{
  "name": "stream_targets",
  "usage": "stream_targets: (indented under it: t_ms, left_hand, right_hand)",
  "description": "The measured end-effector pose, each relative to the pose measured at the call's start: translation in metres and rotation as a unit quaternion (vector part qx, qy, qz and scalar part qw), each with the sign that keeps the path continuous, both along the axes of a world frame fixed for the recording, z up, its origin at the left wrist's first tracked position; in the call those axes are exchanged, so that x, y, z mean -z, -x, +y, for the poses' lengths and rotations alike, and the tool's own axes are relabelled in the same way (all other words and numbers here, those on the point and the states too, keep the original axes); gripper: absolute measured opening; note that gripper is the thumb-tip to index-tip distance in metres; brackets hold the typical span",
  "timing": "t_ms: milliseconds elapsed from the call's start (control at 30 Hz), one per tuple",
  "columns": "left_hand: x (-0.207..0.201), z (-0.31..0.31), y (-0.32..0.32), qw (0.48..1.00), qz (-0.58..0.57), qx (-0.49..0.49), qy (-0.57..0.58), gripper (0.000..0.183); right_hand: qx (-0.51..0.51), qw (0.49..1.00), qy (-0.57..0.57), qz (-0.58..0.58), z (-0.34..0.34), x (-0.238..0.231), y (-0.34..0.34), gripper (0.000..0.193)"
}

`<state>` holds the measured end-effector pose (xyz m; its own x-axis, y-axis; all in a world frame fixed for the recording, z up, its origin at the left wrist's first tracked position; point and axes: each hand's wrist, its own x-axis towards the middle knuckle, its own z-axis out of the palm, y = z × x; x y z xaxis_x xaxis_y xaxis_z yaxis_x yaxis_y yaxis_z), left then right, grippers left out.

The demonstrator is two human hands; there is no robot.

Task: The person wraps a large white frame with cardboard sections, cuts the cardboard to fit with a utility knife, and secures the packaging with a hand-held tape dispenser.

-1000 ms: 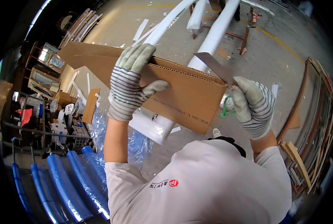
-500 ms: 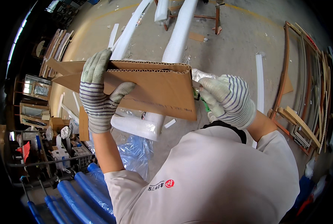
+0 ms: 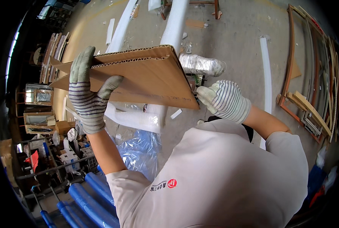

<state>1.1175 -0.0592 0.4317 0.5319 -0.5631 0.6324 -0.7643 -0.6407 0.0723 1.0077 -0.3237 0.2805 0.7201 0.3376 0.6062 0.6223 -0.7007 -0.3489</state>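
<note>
A folded sheet of brown cardboard (image 3: 150, 78) is held up before me, its corrugated edges showing along the top. My left hand (image 3: 89, 91), in a striped knit glove, grips its left part; the thumb lies on the near face and the fingers reach over the top edge. At the cardboard's lower right corner is my right hand (image 3: 224, 99), gloved alike, with its fingers closed. A small greyish tip shows between those fingers and the cardboard edge; the rest of what they hold is hidden.
Long white foam-wrapped pieces (image 3: 174, 24) extend beyond the cardboard. A clear-wrapped bundle (image 3: 203, 65) lies behind its right edge. Blue film (image 3: 139, 152) and blue-wrapped rolls (image 3: 89, 205) are at lower left, beside a cluttered cart (image 3: 68, 157). Wooden frames (image 3: 287, 72) lie right.
The cardboard has tilted, and its top right corner has moved up and left. My left hand has shifted left; my right hand has come lower and left, beside the lower corner.
</note>
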Motion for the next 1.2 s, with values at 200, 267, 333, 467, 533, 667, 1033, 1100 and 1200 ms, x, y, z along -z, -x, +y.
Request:
stream_targets:
  t_ms: [200, 267, 333, 467, 533, 667, 1033, 1100, 1200]
  left_hand:
    - [0.003, -0.003, 0.002, 1.000, 0.003, -0.015, 0.011, 0.071]
    - [0.002, -0.003, 0.003, 1.000, -0.010, -0.006, -0.009, 0.069]
    - [0.001, -0.004, 0.005, 1.000, -0.013, -0.004, 0.001, 0.068]
    - [0.003, 0.000, 0.003, 1.000, -0.004, 0.023, 0.007, 0.066]
    - [0.003, 0.001, 0.001, 1.000, -0.011, 0.025, 0.002, 0.065]
    - [0.001, 0.002, 0.003, 1.000, -0.015, 0.010, -0.008, 0.065]
    - [0.001, 0.018, 0.023, 0.998, 0.036, -0.041, 0.024, 0.074]
    - [0.001, 0.014, 0.022, 0.999, 0.021, -0.037, 0.017, 0.075]
    - [0.001, 0.015, 0.020, 0.999, 0.005, -0.039, -0.001, 0.076]
  right_hand:
    - [-0.016, 0.989, 0.068, 0.132, 0.009, 0.073, 0.004, 0.011]
    - [-0.034, 0.988, 0.043, 0.144, 0.010, 0.090, 0.007, 0.010]
    - [-0.045, 0.989, 0.033, 0.135, 0.010, 0.099, 0.005, 0.010]
    - [-0.047, 0.981, 0.071, 0.176, 0.011, 0.119, 0.008, 0.010]
    - [-0.041, 0.980, 0.073, 0.181, 0.012, 0.132, 0.012, 0.011]
    - [-0.050, 0.953, 0.131, 0.270, 0.010, 0.173, 0.015, 0.016]
    - [0.203, 0.829, -0.157, 0.497, -0.013, 0.255, 0.005, 0.031]
    - [0.211, 0.794, -0.331, 0.464, 0.005, 0.264, -0.017, 0.029]
    - [0.181, 0.675, -0.477, 0.533, 0.033, 0.282, -0.060, 0.028]
